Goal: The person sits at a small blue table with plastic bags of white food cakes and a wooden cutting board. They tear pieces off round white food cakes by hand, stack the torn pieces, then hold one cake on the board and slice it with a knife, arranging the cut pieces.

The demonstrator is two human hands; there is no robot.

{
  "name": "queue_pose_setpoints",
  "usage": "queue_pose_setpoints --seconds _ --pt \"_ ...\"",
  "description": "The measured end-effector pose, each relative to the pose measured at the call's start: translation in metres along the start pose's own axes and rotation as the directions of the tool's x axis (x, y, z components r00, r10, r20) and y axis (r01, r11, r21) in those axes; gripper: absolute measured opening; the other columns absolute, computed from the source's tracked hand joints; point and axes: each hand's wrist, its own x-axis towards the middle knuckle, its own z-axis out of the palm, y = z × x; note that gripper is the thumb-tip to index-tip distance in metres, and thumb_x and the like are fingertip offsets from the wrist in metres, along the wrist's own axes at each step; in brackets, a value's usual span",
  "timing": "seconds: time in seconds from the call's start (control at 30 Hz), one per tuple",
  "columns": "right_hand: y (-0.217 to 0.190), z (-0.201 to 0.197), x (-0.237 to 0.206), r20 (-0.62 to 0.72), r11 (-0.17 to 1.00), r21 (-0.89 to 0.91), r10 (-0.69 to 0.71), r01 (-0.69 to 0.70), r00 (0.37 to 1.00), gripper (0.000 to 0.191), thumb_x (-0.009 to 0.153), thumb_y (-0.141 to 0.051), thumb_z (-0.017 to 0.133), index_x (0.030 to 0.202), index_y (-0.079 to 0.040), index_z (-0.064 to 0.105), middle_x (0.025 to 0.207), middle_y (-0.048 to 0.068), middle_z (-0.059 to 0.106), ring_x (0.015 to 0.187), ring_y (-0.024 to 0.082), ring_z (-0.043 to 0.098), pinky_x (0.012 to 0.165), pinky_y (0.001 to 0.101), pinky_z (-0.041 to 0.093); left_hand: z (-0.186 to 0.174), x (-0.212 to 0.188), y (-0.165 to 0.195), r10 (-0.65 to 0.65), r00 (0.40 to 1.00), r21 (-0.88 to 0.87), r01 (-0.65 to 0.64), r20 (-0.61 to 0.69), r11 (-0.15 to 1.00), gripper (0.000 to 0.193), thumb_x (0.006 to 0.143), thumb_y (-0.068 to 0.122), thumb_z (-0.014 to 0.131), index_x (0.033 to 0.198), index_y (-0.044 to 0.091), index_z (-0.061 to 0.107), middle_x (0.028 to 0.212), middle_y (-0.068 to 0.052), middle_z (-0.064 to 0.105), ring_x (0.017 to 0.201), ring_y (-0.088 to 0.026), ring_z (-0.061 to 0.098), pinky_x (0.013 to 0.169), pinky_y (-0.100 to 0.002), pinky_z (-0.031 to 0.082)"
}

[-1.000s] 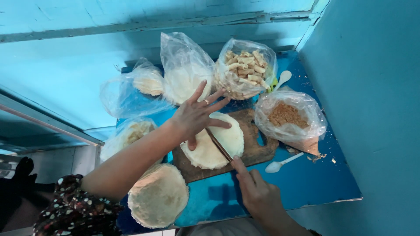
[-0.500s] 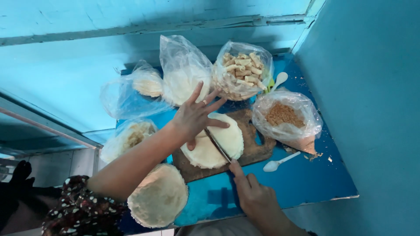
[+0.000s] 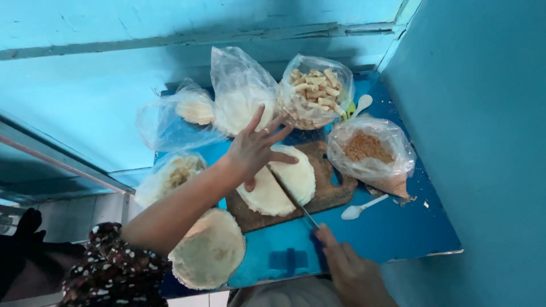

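Left hand is pressing flat, fingers splayed, on the thin, floppy flatbread lying on the wooden board, while the right hand is gripping the knife slicing across it—soft, tearable stuff, best pinned beside the cut.

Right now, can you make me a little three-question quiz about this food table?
1. True or false: the flat round bread on the wooden board is already cut into two halves.
2. Which of the hands holds the knife? A left hand, B right hand
3. Fill in: the white spoon lies on the ____ tabletop.

Key: 1 true; 2 B; 3 blue.
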Motion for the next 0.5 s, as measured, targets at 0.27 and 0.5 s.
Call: queue_pose_setpoints --seconds 0.27,0.5 --pt "0.056 -0.048 -0.06 0.135 0.918 0.275 0.256 -0.285 0.957 0.047 0.085 -0.011 0.072 0.132 -0.014 0.068 0.115 0.006 0.079 0.101 0.02 0.079 0.076 0.0343 0.063 0.009 -0.002 0.002 0.039 0.992 -0.028 -0.043 -0.121 0.999 0.129 0.032 0.058 0.096 0.147 0.06 0.038 0.169 0.002 0.02 0.158 -0.03 0.006 0.119 -0.069 -0.003" --pt "0.082 -0.086 -0.081 -0.269 0.728 0.486 0.651 -0.483 0.71 0.043 0.102 -0.002 0.057 0.144 0.003 0.06 0.117 0.02 0.076 0.086 0.027 0.064 0.076 0.037 0.052 0.003 -0.023 0.003 0.004 0.969 -0.194 -0.053 -0.246 0.98 0.124 0.037 0.049 0.097 0.149 0.042 0.043 0.166 -0.004 0.022 0.155 -0.029 0.012 0.117 -0.073 0.007"
